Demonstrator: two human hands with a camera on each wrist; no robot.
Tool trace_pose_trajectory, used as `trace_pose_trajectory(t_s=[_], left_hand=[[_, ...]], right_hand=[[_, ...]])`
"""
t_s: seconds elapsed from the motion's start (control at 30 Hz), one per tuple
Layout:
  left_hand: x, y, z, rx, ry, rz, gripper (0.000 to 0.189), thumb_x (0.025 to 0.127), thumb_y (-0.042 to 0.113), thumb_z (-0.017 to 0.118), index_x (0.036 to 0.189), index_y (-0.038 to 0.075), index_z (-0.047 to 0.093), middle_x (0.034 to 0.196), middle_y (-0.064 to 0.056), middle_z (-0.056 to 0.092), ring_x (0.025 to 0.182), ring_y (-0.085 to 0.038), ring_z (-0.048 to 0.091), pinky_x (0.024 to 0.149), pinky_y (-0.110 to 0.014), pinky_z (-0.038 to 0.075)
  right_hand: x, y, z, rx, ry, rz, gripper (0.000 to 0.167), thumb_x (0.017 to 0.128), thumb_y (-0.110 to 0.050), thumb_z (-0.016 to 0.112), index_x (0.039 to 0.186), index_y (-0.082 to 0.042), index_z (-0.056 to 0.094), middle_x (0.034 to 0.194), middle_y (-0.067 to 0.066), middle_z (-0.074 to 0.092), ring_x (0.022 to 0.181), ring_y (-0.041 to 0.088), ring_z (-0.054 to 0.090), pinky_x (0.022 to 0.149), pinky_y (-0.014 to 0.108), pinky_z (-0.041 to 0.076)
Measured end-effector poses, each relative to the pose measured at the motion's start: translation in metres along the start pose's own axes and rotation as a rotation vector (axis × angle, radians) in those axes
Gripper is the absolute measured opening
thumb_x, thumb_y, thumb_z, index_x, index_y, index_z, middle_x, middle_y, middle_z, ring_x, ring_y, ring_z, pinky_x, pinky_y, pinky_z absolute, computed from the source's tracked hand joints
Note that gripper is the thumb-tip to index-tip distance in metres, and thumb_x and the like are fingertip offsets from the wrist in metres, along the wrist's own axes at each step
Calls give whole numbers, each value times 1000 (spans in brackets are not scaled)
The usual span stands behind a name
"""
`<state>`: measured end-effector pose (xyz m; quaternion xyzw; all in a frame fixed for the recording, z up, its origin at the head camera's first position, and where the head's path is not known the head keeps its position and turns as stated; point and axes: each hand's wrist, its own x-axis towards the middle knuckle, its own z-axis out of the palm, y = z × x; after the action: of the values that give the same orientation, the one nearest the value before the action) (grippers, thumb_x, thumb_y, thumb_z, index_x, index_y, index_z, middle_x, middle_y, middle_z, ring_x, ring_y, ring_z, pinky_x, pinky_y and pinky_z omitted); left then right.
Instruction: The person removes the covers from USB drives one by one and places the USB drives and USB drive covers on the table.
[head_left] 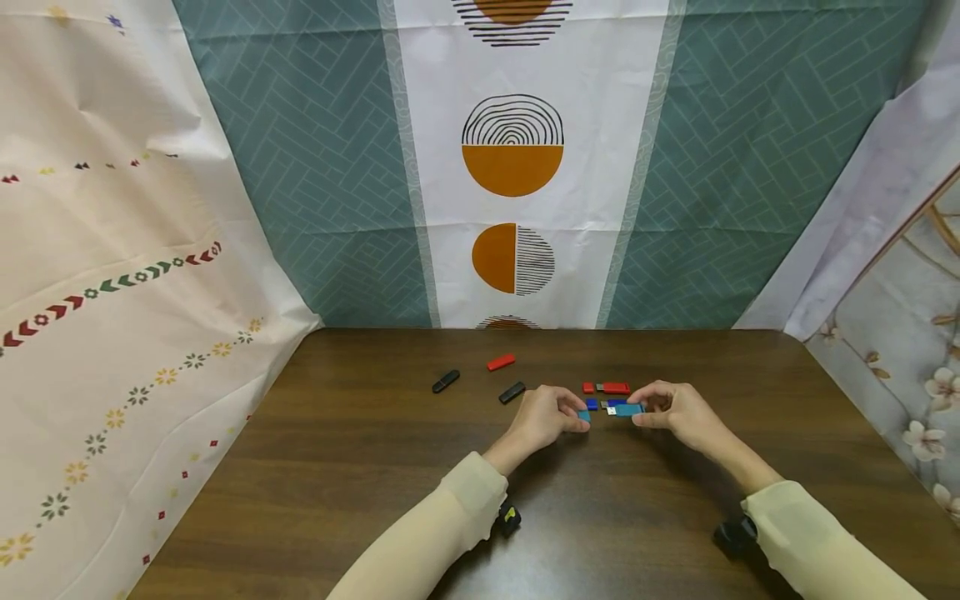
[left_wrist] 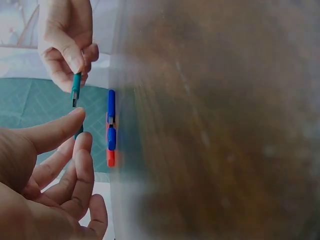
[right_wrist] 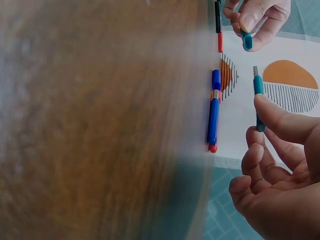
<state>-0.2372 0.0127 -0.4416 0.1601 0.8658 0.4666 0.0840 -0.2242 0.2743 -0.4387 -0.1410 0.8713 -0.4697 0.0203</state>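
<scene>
Between thumb and fingers my right hand (head_left: 678, 412) pinches a teal USB stick (head_left: 628, 410), its metal plug bared and pointing left. My left hand (head_left: 547, 417) pinches the small teal cap (right_wrist: 247, 41), whose open end faces the plug in the right wrist view. A short gap parts cap and plug, both held above the table. Just behind them lie a blue USB stick (right_wrist: 213, 120) and its blue cap (head_left: 592, 404), set apart end to end. Farther back, a red USB stick (head_left: 617, 388) lies beside its red cap (head_left: 588, 387).
Left of these, a capped red USB stick (head_left: 501, 362) and two black ones, one black stick (head_left: 446, 382) and another black stick (head_left: 512, 392), lie on the brown table (head_left: 360, 483). Patterned cloth (head_left: 337, 167) hangs along the table's back edge.
</scene>
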Motion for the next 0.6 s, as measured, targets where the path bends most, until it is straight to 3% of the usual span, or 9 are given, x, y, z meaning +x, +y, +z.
trace_pose_trajectory(t_s=[0.33,0.6], left_hand=[[9,9,8,92,-73,-51,15,84,17,89,96,14,80,73,10,72,64,-7,64,57,-23,49],[16,12,18,210,-69,-79,16,80,20,92,91,17,81,69,11,69,65,-4,59,62,-23,48]], right_hand=[[0,3,0,-68,-24,22,23,88,-6,83,108,1,75,84,6,60,75,18,50,63,28,40],[0,4,2,-127,-60,21,23,86,-8,85,105,0,75,85,2,59,73,17,47,61,28,37]])
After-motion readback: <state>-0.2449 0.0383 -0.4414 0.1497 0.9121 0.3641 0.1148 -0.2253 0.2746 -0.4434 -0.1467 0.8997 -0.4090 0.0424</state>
